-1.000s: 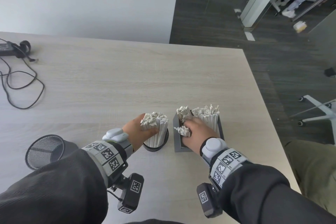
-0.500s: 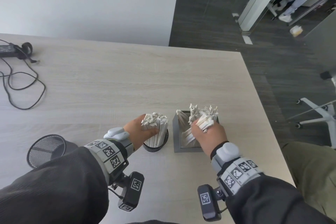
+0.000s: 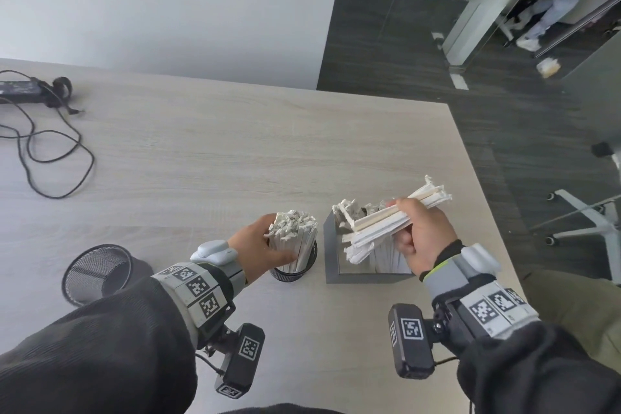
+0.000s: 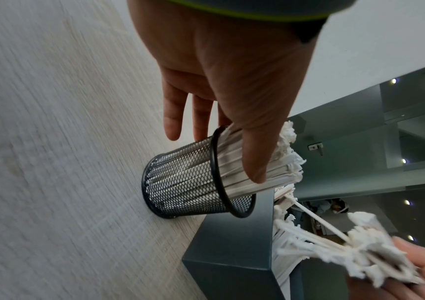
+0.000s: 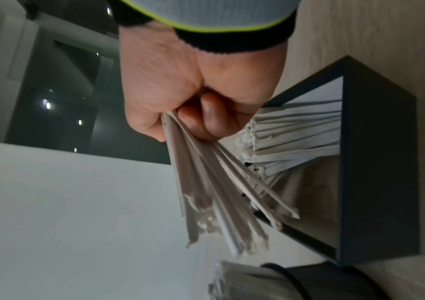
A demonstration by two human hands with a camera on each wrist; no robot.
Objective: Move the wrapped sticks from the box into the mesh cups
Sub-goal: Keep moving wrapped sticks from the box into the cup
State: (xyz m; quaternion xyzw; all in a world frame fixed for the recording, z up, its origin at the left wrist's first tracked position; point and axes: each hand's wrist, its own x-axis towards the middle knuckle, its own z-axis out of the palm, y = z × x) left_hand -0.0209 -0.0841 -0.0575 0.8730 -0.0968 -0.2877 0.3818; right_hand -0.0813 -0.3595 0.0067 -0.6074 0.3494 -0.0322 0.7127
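Observation:
A grey box point(image 3: 363, 277) point(image 4: 226, 243) point(image 5: 378, 162) stands near the table's front edge, with wrapped sticks point(image 3: 386, 259) point(image 5: 296, 138) still upright inside. My right hand point(image 3: 403, 228) point(image 5: 180, 125) grips a bundle of wrapped sticks point(image 3: 379, 227) point(image 4: 368, 255) point(image 5: 206, 192). The bundle is tilted and lifted above the box. Just left of the box stands a black mesh cup point(image 3: 292, 274) point(image 4: 188, 182) point(image 5: 321, 284) packed with white sticks. My left hand point(image 3: 279, 242) point(image 4: 221, 154) holds those sticks between thumb and fingers, above the rim. A second mesh cup point(image 3: 97, 270) stands empty farther left.
A black cable point(image 3: 43, 144) and a power adapter point(image 3: 20, 91) lie at the far left of the wooden table point(image 3: 235, 151). The table's right edge point(image 3: 487, 212) runs close to the box. Beyond it are dark floor and a chair base point(image 3: 591, 222).
My right hand closed on a bundle inside the box and lifted it up and to the right, tilting it. The left hand stayed on the sticks in the cup.

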